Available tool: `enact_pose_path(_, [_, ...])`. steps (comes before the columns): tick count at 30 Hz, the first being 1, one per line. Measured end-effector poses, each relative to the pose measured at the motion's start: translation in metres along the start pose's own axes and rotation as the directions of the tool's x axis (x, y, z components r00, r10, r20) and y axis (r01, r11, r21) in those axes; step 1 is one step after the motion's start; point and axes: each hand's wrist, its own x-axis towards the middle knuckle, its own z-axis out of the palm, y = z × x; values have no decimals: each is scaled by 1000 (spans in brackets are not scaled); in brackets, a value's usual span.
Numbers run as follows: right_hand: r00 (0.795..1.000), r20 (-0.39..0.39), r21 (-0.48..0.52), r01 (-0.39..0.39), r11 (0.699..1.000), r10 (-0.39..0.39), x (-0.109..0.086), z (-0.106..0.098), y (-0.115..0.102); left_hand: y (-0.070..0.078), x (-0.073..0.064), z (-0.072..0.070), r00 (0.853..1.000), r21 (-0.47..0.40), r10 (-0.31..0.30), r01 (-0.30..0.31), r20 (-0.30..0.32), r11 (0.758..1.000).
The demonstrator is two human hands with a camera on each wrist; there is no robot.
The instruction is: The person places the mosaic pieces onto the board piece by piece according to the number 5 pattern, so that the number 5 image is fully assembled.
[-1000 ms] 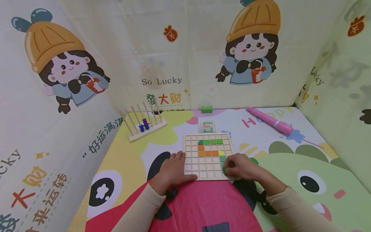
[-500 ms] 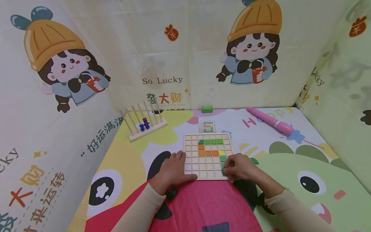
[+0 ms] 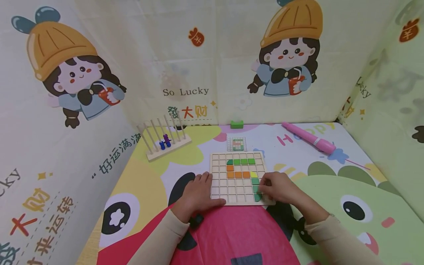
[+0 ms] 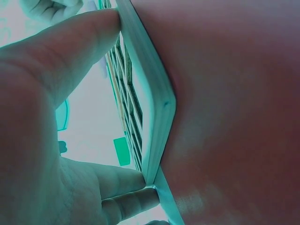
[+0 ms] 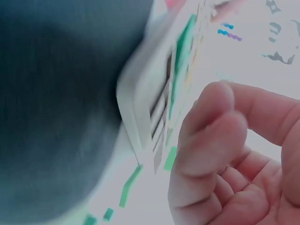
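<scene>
A wooden grid board point(image 3: 232, 188) lies in front of me, bearing orange tiles point(image 3: 238, 175), light green tiles point(image 3: 244, 162), a yellow tile point(image 3: 253, 174) and a column of darker green tiles point(image 3: 255, 181). At its bottom sits a rounded green tile point(image 3: 258, 198). My left hand point(image 3: 197, 193) rests on the board's near left corner, thumb along the near edge and fingers straight at the left side. Over the right edge is my right hand point(image 3: 276, 187), its fingers curled. In the right wrist view, that hand point(image 5: 225, 159) shows nothing between thumb and fingers.
Behind the board lies a small pattern card point(image 3: 236, 144), with a green block point(image 3: 236, 125) farther back. A peg rack point(image 3: 169, 148) with blue and purple figures stands at back left. A pink pen-shaped stick point(image 3: 308, 138) lies at back right. Printed cloth walls surround the table.
My right hand has let go of the rounded green tile in the bottom cell and shifted slightly right and up, uncovering it. The left hand stays in place.
</scene>
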Motion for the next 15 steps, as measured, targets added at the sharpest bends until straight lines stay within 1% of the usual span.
enact_pose_path(2, [1000,-16,-12,4,1000,-4,-1,-7,3,1,0,-1,1000,1,-1,1,3,1000])
enact_pose_path(4, [1000,-14,-13,7,1000,-7,-2,-14,7,1,-1,-2,1000,-2,-3,3,7,1000])
enact_pose_path(6, [1000,-12,-18,7,1000,-8,-3,-19,13,1,-1,-2,1000,-6,-4,4,8,1000])
enact_pose_path(9, [1000,-29,-37,-3,999,2,-4,-27,23,2,-1,-2,1000,-12,-3,3,5,1000])
enact_pose_path(13, [998,-67,-97,-23,995,17,-7,-38,38,2,-1,-2,1000,-10,-5,5,4,1000])
enact_pose_path(15, [997,-79,-131,-22,991,11,-10,-43,45,2,-1,-2,1000,-8,-7,7,4,1000])
